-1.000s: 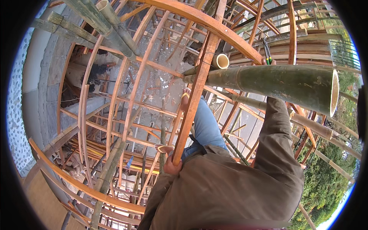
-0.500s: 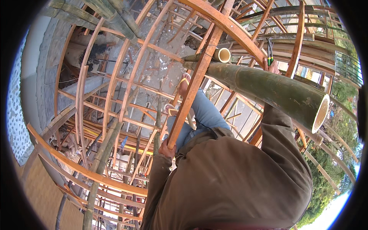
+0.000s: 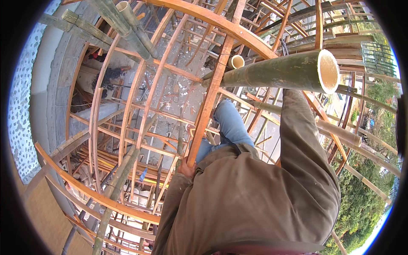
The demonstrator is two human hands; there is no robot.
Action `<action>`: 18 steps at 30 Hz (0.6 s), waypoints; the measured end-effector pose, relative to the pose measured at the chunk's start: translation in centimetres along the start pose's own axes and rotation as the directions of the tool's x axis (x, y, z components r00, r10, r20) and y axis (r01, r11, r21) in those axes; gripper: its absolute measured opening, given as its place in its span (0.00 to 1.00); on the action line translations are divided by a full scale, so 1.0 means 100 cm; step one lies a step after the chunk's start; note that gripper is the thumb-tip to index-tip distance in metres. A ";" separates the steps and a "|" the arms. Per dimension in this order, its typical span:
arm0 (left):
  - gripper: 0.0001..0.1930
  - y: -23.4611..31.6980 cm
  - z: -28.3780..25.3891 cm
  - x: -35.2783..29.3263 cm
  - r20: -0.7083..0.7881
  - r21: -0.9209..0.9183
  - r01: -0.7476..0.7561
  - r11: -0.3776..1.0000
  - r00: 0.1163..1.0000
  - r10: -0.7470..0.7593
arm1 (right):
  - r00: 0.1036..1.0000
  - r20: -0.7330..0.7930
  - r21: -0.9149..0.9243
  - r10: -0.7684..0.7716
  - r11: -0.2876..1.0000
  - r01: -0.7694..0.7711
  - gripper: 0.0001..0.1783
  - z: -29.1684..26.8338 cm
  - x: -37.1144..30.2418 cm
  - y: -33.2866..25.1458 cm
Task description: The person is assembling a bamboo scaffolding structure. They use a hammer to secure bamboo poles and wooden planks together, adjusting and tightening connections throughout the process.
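My left hand (image 3: 186, 168) is closed around the lower end of a reddish wooden batten (image 3: 214, 91). The batten slopes up and away to a long wooden beam (image 3: 250, 39), which looks curved in this view. A thick green bamboo pole (image 3: 276, 70) with a pale cut end crosses in front of my right hand and hides it. Only my right sleeve (image 3: 297, 114) shows below the pole. Just above the pole, the dark jaws of pliers (image 3: 284, 46) stick up beside the beam, where my hidden right hand holds them.
A lattice of wooden battens (image 3: 146, 97) spreads below me, with a grey floor (image 3: 170, 63) far beneath. Bamboo posts (image 3: 127, 29) stand at upper left. A shorter bamboo piece (image 3: 236, 62) lies beyond the thick pole. More bamboo poles (image 3: 340, 132) jut out at right by green trees.
The view has shifted, and the thick pole now covers my right hand, which earlier showed holding green-and-yellow-handled pliers against the beam. My left hand keeps its grip on the batten.
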State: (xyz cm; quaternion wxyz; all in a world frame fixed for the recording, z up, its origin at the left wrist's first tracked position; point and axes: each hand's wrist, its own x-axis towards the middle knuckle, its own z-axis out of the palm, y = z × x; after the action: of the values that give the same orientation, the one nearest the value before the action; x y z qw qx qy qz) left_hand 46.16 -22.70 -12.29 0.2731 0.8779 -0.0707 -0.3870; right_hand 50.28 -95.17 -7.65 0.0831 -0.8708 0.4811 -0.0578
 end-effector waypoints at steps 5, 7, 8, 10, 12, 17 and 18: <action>0.27 -0.020 0.008 0.008 0.009 0.011 0.030 0.999 1.000 -0.030 | 1.000 0.011 0.042 0.000 0.999 -0.001 0.33 -0.006 -0.007 -0.001; 0.27 -0.020 0.006 0.016 0.073 -0.012 0.106 0.994 0.992 -0.104 | 1.000 0.014 0.077 0.013 0.997 -0.014 0.34 -0.009 -0.015 -0.008; 0.27 -0.018 0.005 0.021 0.050 0.031 0.031 0.999 0.998 -0.032 | 0.996 0.077 0.062 0.046 0.997 -0.051 0.34 -0.011 -0.017 -0.013; 0.27 -0.009 0.003 0.036 0.066 0.044 0.023 0.999 0.997 -0.026 | 0.997 -0.040 0.066 0.062 0.996 -0.059 0.35 -0.018 -0.023 -0.022; 0.27 0.005 0.002 0.052 0.077 0.056 0.015 0.998 0.997 -0.019 | 0.996 -0.001 0.069 0.085 0.994 -0.084 0.33 -0.025 -0.026 -0.028; 0.27 0.060 -0.002 0.092 0.090 0.079 0.014 0.997 0.996 -0.021 | 0.996 -0.088 0.106 0.025 0.994 -0.016 0.31 -0.034 -0.030 -0.033; 0.27 0.073 -0.003 0.100 0.102 0.089 0.014 0.996 0.995 -0.024 | 0.995 -0.095 0.118 0.015 0.993 -0.003 0.31 -0.034 -0.030 -0.033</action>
State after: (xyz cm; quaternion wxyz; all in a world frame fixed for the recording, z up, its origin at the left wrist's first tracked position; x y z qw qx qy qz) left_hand 53.93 -32.01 -14.63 0.2263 0.8687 -0.0934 -0.4307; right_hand 50.76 -91.19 -3.73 0.1115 -0.8584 0.4843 -0.1272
